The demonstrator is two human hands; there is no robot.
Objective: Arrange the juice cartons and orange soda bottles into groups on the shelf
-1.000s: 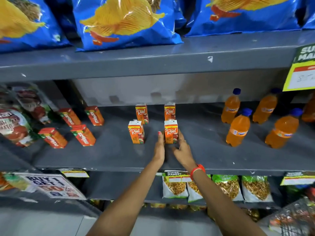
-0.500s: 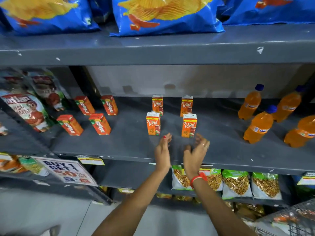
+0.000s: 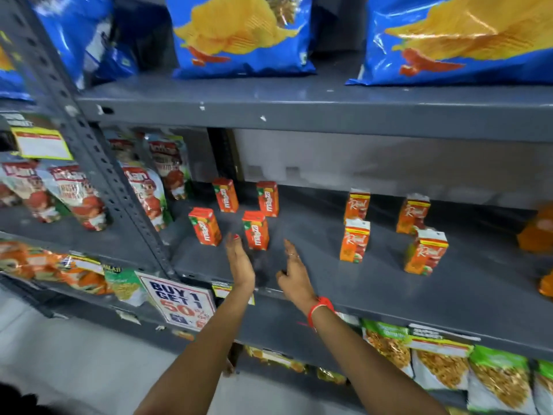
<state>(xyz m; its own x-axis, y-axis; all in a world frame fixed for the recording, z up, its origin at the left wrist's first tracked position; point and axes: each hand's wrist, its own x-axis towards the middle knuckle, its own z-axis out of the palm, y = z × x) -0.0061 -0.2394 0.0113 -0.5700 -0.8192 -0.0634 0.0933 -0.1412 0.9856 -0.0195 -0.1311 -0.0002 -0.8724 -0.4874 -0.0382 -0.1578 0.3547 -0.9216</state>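
Both hands, left (image 3: 239,262) and right (image 3: 294,275), open, empty, flanking seemingly untouched front carton (image 3: 256,230).

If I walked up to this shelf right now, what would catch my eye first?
Probably the big blue chip bags on the top shelf, bright against the grey metal. Below them, on the middle shelf, four red-orange Maaza cartons stand grouped at the left and four Real juice cartons at the right. In front, the person's left hand and right hand reach in empty, open, towards the Maaza group.
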